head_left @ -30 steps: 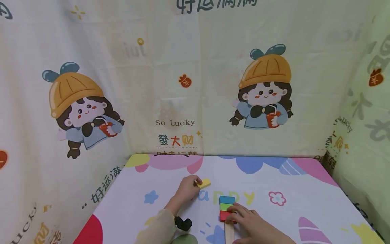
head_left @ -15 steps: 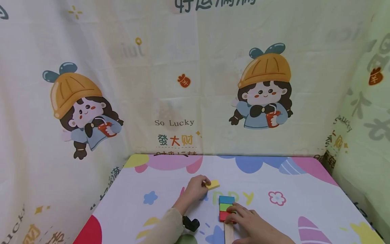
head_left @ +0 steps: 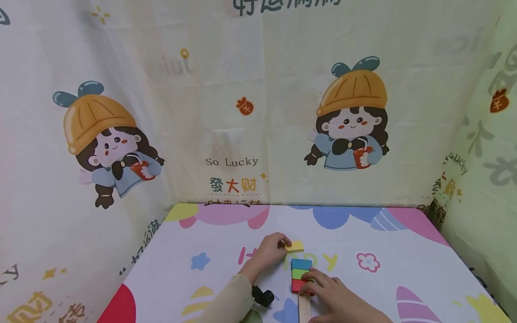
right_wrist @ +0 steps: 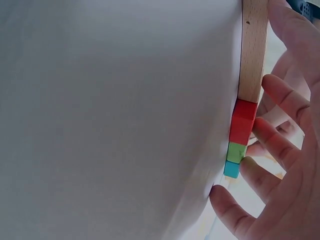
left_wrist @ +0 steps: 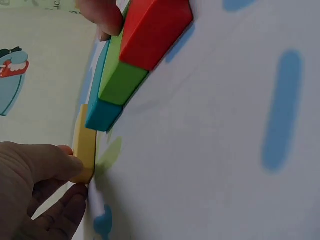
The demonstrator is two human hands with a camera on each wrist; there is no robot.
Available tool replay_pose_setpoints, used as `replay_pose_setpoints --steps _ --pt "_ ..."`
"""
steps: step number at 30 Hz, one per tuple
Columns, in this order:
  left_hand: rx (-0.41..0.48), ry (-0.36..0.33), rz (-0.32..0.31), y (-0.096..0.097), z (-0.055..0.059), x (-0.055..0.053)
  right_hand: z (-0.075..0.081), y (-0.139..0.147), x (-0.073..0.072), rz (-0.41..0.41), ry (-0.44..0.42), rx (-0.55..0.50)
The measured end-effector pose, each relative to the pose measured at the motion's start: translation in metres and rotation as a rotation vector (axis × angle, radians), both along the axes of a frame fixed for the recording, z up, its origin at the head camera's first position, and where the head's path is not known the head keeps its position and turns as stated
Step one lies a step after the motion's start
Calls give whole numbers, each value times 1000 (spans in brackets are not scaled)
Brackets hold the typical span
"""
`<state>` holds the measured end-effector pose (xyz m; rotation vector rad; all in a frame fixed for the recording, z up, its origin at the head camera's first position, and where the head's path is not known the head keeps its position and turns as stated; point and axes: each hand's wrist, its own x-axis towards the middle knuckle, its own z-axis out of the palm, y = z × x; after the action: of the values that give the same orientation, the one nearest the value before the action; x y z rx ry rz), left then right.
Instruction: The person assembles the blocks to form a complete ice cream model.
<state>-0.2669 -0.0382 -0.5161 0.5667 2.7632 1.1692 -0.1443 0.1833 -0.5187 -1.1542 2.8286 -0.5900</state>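
In the head view my left hand [head_left: 273,250] pinches a yellow block [head_left: 296,246] between thumb and fingers, just beyond the blue block [head_left: 301,264]. The left wrist view shows thumb and fingers on one end of that yellow block [left_wrist: 86,145]. Blue, green [head_left: 300,274] and red [head_left: 298,285] blocks lie touching in a row. A plain wooden strip [head_left: 304,307] runs from the red block toward me. My right hand [head_left: 337,296] rests along the row's right side, its fingers spread and fingertips touching the blocks and strip [right_wrist: 254,50].
The white tabletop [head_left: 343,242] carries printed flowers, letters and coloured shapes. A printed cloth [head_left: 282,134] hangs behind the table and along both sides. A black device [head_left: 263,297] sits at my left wrist.
My left hand has slid the yellow block rightward, from left of the row to just beyond the blue block's far side. The right hand and the other blocks have stayed put.
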Motion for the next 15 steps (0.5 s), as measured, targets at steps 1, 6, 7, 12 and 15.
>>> replay_pose_setpoints --steps 1,6,7,12,15 --pt "2 4 -8 1 -1 0 0 0 0 0 -4 1" --pt "19 21 -38 3 -6 -2 2 -1 -1 -5 -29 10" --pt "25 18 -39 3 -7 -2 2 -1 -2 -6 -31 11" --pt "143 -30 -2 -1 -11 0 4 -2 -3 -29 -21 5" --pt "262 -84 62 -4 -14 5 7 -3 -7 -101 -27 -94"
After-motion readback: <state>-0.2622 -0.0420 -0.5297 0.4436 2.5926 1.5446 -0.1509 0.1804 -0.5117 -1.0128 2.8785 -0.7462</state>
